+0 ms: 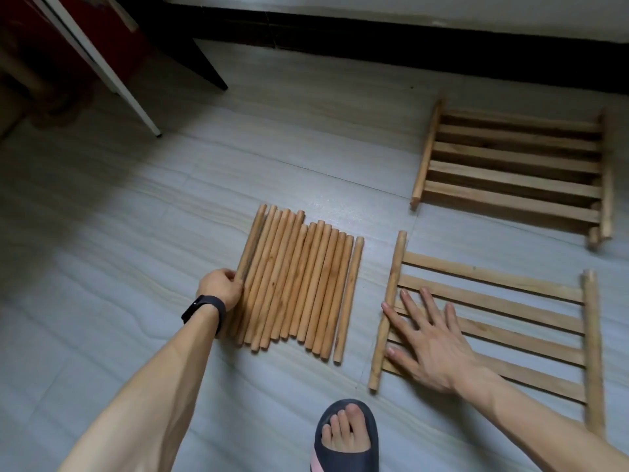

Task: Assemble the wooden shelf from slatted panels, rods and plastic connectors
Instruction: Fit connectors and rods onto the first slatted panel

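Several round wooden rods (299, 284) lie side by side in a row on the tiled floor. My left hand (221, 289), with a black band on its wrist, curls against the leftmost rod of that row. A slatted wooden panel (503, 311) lies flat to the right of the rods. My right hand (425, 338) rests on its left part, palm down with fingers spread. More slatted panels (514, 168) lie stacked further back on the right. No plastic connectors are visible.
My foot in a dark slipper (345, 437) stands at the bottom middle. A white furniture leg (136, 107) and a dark leg (207, 69) stand at the back left. A wall with a dark baseboard (408, 35) runs along the back.
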The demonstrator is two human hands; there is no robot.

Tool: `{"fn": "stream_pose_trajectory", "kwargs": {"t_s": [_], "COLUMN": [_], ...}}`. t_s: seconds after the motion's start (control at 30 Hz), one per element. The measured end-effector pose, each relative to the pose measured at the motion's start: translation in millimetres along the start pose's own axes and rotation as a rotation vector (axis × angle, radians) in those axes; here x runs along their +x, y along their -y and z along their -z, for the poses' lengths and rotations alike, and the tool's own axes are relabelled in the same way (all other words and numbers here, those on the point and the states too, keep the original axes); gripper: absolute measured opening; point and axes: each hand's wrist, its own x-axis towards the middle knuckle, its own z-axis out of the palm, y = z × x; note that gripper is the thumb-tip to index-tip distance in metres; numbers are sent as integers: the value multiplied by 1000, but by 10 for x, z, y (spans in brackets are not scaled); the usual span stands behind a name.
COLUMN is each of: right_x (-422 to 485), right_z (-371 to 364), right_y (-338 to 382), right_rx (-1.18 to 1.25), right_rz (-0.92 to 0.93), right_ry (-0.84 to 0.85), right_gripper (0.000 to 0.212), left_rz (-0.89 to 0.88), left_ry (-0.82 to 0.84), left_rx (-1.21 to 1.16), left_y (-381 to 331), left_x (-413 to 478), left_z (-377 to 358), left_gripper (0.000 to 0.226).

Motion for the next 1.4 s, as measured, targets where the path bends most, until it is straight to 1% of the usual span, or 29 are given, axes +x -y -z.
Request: {"fn": "stream_pose_trajectory", "kwargs": {"t_s": [0.07,0.13,0.27,0.33,0.4,0.47,0.57,0.67,0.77,0.83,0.87,1.0,1.07,1.1,1.17,1.2,1.27,1.33,1.4], "right_x": [-104,-286,-758,-1004,-1254,-1489,-1775,-1927,-1965,-1954,-1943,-1934,-1955,-1971,-1996,-2019,-2092,-2232,-2421], "right_z": [69,93,-36,-178,-304,-422,-567,-663,-680,-684,-696,-656,-537,-419,-60,192,808,1495,2148], "right_y": [-79,-232,-731,-1014,-1263,-1467,-1675,-1781,-1847,-1889,-1909,-1928,-1911,-1876,-1783,-1711,-1541,-1318,-1077], "right_rx": [51,131,337,398,426,444,434,487,563,608,623,582,615,710,1087,1293,1600,1791,1888], "right_rz": [-4,-59,-351,-509,-663,-837,-1018,-1140,-1193,-1180,-1160,-1083,-1043,-1021,-919,-841,-651,-427,-205], "right_ry": [-66,-190,-460,-559,-636,-641,-644,-701,-680,-617,-580,-446,-430,-461,-574,-639,-742,-789,-782], "right_gripper": [71,72,77,76,71,63,61,64,72,71,67,40,34,33,33,34,32,27,27], "left_rz": [-57,-112,-210,-252,-298,-340,-362,-381,-377,-379,-378,-367,-374,-376,-377,-386,-411,-437,-464], "left_ry": [-51,-39,111,221,311,414,533,610,651,653,656,656,627,611,597,596,593,578,548], "left_rx": [-72,-223,-486,-591,-610,-598,-573,-505,-468,-427,-414,-406,-428,-443,-490,-514,-581,-709,-874], "left_y": [-98,-270,-827,-1175,-1473,-1705,-1939,-2070,-2115,-2125,-2130,-2194,-2271,-2326,-2466,-2548,-2742,-2934,-3078], "left_x": [-60,-144,-467,-769,-1057,-1322,-1683,-1987,-2160,-2237,-2268,-2398,-2492,-2545,-2664,-2730,-2893,-3108,-3343], "left_z": [35,44,-203,-415,-672,-908,-1221,-1419,-1520,-1513,-1490,-1292,-1102,-983,-684,-519,-159,252,647], "left_gripper": [30,27,38,31,26,24,21,19,18,17,16,12,8,6,9,13,23,26,25]}}
